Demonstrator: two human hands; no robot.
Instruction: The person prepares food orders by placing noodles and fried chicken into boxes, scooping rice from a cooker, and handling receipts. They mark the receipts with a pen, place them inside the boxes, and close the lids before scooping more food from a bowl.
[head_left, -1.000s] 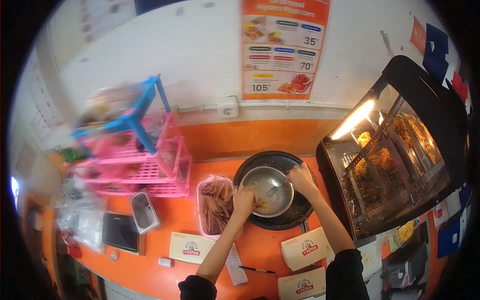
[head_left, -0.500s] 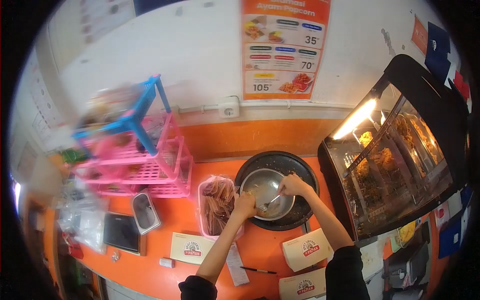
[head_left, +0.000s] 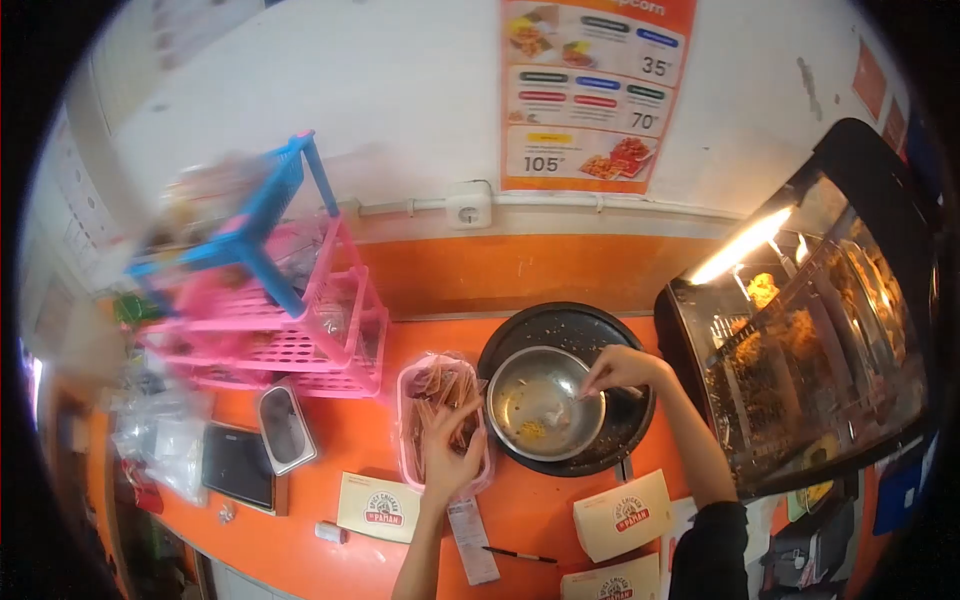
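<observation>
My left hand [head_left: 452,450] is over a pink basket [head_left: 403,420] of brown sachets [head_left: 440,385]. Its fingers are stretched apart and touch or hover just above the sachets. On the right, my right hand [head_left: 625,370] is closed in a pinch at the rim of a metal bowl [head_left: 507,385]. A fork [head_left: 577,395], blurred in this view, points down from those fingers into the bowl. Small yellow bits [head_left: 532,430] lie at the bottom of the bowl. The bowl rests in a large black pan [head_left: 625,430].
Printed food boxes [head_left: 378,508], a receipt [head_left: 473,545] and a pen [head_left: 520,554] lie along the front. To the left are a pink and blue rack [head_left: 345,375], a metal container [head_left: 287,430] and a black tablet-like device [head_left: 238,465]. A lit display warmer [head_left: 690,370] stands at right.
My left hand has left the bowl's rim and moved left over the sachets, its fingers spreading. My right hand remains at the bowl with the fork. The view has shifted slightly.
</observation>
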